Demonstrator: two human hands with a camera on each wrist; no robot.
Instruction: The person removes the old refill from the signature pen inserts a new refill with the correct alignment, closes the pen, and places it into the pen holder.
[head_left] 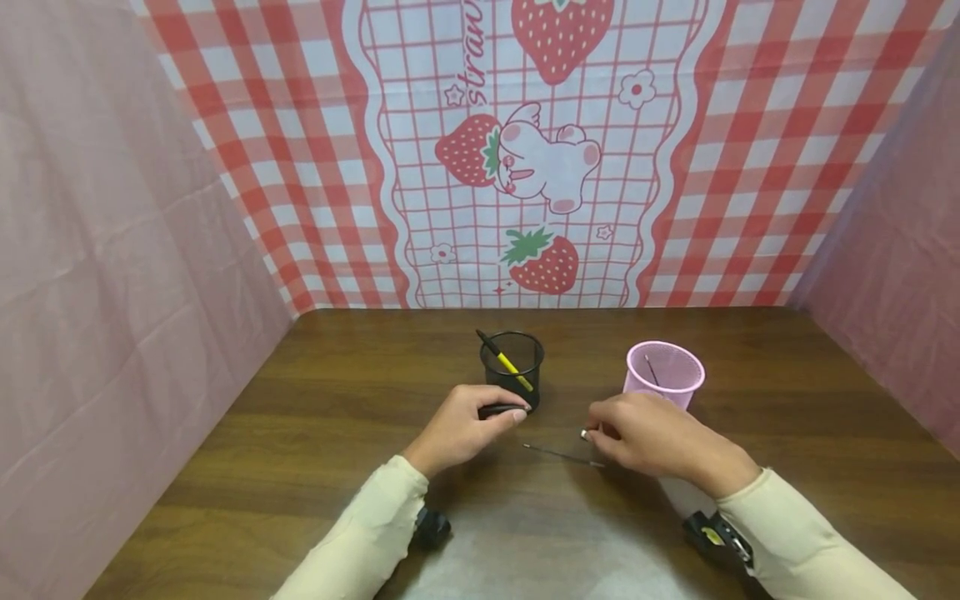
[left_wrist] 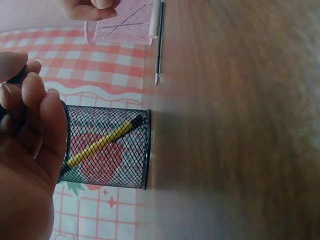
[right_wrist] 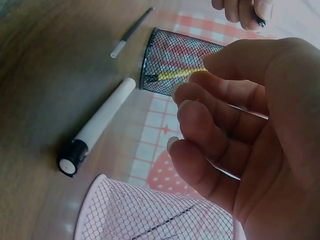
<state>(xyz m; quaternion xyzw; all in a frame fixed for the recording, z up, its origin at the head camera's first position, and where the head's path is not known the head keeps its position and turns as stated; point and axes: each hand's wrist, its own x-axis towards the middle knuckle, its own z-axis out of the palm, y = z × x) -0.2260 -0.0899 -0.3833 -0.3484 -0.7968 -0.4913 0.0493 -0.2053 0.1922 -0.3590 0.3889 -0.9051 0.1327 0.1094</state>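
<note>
My left hand (head_left: pixel 461 427) pinches a black pen (head_left: pixel 501 409), held level just in front of the black mesh cup (head_left: pixel 491 387). A yellow pen with black ends (head_left: pixel 507 365) leans inside that cup. My right hand (head_left: pixel 648 433) hovers in front of the pink mesh cup (head_left: pixel 637 382), fingers loosely curled; no object shows between them in the right wrist view. Below it lies a white pen with a black end (right_wrist: pixel 107 112), mostly hidden by the hand in the head view. A thin dark pen refill (head_left: pixel 562 455) lies on the table between both hands.
Another thin dark refill (head_left: pixel 651 369) leans inside the pink cup. The brown wooden table (head_left: pixel 300 433) meets a strawberry-print cloth (head_left: pixel 315 208) at the back. Pink cloth hangs on the left (head_left: pixel 112 208) and right (head_left: pixel 892 292).
</note>
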